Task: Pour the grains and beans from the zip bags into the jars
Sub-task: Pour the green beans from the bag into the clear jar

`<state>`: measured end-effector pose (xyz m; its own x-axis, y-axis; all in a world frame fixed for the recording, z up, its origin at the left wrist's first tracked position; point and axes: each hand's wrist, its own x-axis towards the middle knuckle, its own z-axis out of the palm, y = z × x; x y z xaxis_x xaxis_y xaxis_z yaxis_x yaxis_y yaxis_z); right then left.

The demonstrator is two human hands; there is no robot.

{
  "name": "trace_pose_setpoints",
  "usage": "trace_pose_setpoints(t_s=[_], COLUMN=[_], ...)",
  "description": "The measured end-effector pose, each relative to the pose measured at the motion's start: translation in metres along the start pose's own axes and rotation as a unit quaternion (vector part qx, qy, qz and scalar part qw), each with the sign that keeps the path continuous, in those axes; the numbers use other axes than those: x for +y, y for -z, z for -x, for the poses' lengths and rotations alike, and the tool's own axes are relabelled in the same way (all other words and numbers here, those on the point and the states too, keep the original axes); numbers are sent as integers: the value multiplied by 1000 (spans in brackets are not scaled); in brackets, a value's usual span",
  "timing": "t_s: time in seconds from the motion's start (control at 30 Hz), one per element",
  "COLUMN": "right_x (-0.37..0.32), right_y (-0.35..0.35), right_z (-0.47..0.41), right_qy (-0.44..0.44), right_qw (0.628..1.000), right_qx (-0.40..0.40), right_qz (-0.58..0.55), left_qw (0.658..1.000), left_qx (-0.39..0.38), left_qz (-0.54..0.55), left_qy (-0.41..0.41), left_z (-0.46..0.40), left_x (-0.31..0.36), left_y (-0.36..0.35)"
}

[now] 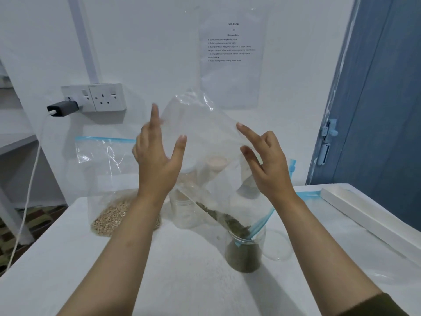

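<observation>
Below a wall sheet (pixel 231 58) headed "TASK & GOAL", an upended zip bag (pixel 211 156) is steadied between the straight-fingered left hand (pixel 157 156) and right hand (pixel 265 165), green beans (pixel 230 221) being tipped into a jar (pixel 245 252).

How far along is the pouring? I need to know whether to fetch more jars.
Done: nothing fully. In hand: the upturned zip bag, between left hand and right hand, is draining green beans into the near jar, roughly half full. Left: the bag of pale grains lies unpoured, and an empty jar waits behind.
</observation>
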<state>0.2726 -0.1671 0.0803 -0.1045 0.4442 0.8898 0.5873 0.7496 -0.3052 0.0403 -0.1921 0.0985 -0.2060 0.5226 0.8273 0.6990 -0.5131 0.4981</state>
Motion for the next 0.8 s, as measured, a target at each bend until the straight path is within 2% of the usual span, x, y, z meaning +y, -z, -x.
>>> trace_pose_setpoints(t_s=[0.1,0.4,0.43,0.47,0.53,0.6,0.63,0.73,0.8], right_x=[-2,3,2,1,0,1,1,1,1], right_y=[2,9,8,7,5,5,5,5,4], right_z=[4,7,9,12,16,18,18,17,16], right_qy=[0,-42,-46,-47,-43,-44,-44,-56,-59], right_qw=[1000,993,993,993,994,994,995,994,994], right_qx=[13,81,84,84,83,80,78,79,81], right_qz=[1,72,69,64,58,54,53,46,35], left_qw=[999,996,997,999,994,959,943,930,930], left_qx=[-17,-19,-11,0,10,-8,-12,-8,-33], left_qz=[23,2,0,5,59,151,181,195,180], left_qy=[21,-88,-81,-49,88,239,280,310,318], left_z=[13,-14,-11,-6,8,22,26,29,31], left_x=[-11,-6,-9,-11,-15,-14,-15,-17,-21], left_y=[-11,-8,-8,-9,-14,-21,-24,-27,-30])
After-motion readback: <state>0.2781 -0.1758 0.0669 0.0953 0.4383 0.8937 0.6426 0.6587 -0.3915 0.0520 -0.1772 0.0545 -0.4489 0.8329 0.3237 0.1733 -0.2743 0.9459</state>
